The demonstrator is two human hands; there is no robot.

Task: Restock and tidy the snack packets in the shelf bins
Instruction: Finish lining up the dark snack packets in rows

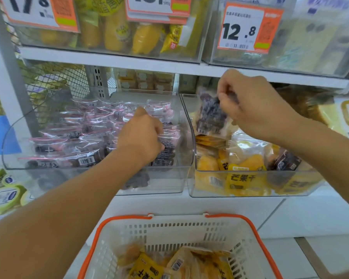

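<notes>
Up on the middle shelf, two clear plastic bins sit side by side, their walls just touching. Inside the left bin (181,178) lie rows of clear, pink-edged packets (73,135) of dark fruit, laid flat and overlapping from front to back. The left hand (141,137) reaches into this bin near its right wall, fingers curled down onto one of the dark packets there; whether it actually grips the packet or only presses it I cannot tell. Next door, the right bin (250,190) holds mostly yellow mango packets (240,176), with a few dark packets (286,162) mixed in at its right side. Above the back of that bin, the right hand (248,103) pinches the top edge of a dark packet (210,115), which hangs down from thumb and fingertips, clear of the contents below. Overhead, another row of clear bins holds yellow packets, with a price tag (248,29) reading 12.8 clipped to the front of one. Below the shelf, close to the person, a white basket (169,230) with an orange rim and handles holds more yellow packets (149,266) in its bottom.
</notes>
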